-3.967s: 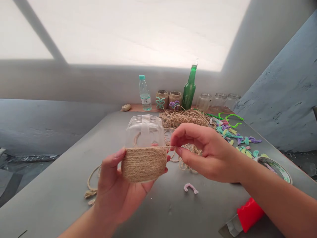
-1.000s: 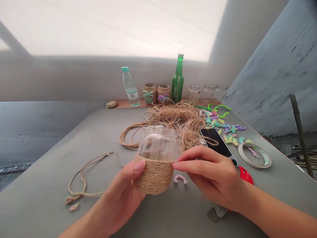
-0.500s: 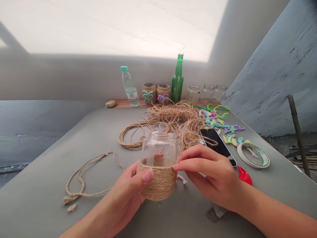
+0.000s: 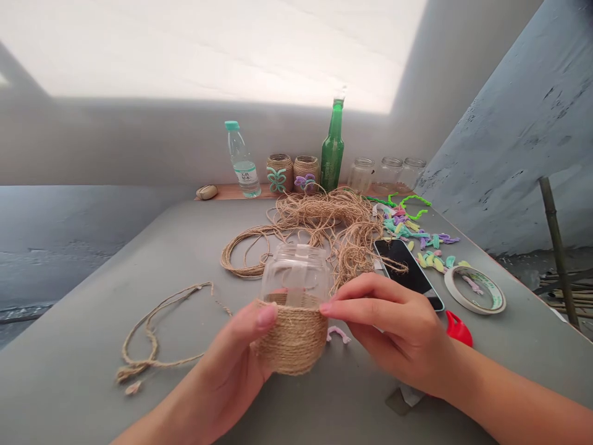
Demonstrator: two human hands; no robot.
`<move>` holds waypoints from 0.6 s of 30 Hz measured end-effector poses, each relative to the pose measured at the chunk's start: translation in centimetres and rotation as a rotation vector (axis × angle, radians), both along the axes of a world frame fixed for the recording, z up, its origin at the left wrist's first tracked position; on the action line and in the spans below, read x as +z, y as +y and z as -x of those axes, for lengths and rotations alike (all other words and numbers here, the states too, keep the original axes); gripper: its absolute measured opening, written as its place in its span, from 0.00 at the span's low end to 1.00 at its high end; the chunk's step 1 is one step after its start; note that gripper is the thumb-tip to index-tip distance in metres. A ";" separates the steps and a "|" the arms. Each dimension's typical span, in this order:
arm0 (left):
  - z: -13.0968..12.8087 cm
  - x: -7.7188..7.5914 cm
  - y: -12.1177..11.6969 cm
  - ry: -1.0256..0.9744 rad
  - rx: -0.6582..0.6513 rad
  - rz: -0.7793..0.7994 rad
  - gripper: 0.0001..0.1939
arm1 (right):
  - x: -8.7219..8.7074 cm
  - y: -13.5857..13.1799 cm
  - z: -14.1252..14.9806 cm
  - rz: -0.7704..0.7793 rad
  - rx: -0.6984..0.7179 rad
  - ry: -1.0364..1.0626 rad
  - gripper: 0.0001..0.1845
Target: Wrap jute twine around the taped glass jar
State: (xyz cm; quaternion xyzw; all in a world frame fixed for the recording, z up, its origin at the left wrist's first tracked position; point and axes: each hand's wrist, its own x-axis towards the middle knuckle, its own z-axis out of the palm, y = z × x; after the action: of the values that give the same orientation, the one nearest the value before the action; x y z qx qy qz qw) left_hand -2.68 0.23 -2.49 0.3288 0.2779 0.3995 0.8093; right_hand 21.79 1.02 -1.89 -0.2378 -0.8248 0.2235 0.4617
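grey table | glass jar held upright above it, jute wrap covering its lower half, upper glass bare but for a tape strip | left hand curled around jar | right hand fingers together at wrap's top edge, pinch unclear | loose twine heap behind jar

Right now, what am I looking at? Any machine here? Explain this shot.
No machine: these are a person's two bare hands, seen by one camera worn on their head, looking forward and down. The left hand holds a glass jar, its lower part wrapped in jute twine. The right hand has its fingertips against that wrapping. On the grey table lie a tangled twine heap, a phone, a tape roll and coloured pipe-cleaner pieces. Behind them, a wooden ledge holds a green glass bottle and a water bottle.
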 end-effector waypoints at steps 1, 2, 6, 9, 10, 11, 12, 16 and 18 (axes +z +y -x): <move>-0.1 0.1 0.0 0.019 0.005 -0.023 0.18 | 0.0 0.0 0.0 -0.006 0.006 -0.001 0.20; -0.1 0.2 -0.1 0.039 0.013 -0.032 0.18 | 0.0 0.0 0.0 -0.012 0.010 -0.003 0.20; 0.2 0.6 -0.3 0.067 0.085 0.068 0.18 | 0.1 -0.1 0.0 -0.023 0.004 -0.015 0.21; 0.7 0.3 -0.2 0.049 0.159 0.145 0.20 | 0.0 0.0 0.0 -0.011 0.007 -0.012 0.22; 0.9 0.2 -0.1 0.044 0.169 0.155 0.21 | 0.0 0.0 0.0 -0.005 0.014 -0.007 0.23; 1.0 0.0 0.0 0.043 0.170 0.159 0.22 | -0.1 0.0 0.0 -0.003 0.018 -0.001 0.23; 1.1 -0.1 0.1 0.047 0.163 0.163 0.22 | -0.1 0.0 -0.1 -0.004 0.019 0.003 0.24; 1.1 -0.2 0.2 0.068 0.120 0.187 0.26 | -0.1 0.0 -0.2 -0.015 -0.006 -0.008 0.23; 1.0 -0.1 0.2 0.080 0.121 0.195 0.26 | 0.0 0.0 -0.2 -0.016 -0.017 -0.014 0.23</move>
State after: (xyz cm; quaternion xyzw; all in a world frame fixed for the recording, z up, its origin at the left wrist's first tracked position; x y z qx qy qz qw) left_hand -3.72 0.41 -2.58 0.2468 0.3666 0.4052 0.8003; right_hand 22.00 1.06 -1.90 -0.2424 -0.8278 0.2112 0.4598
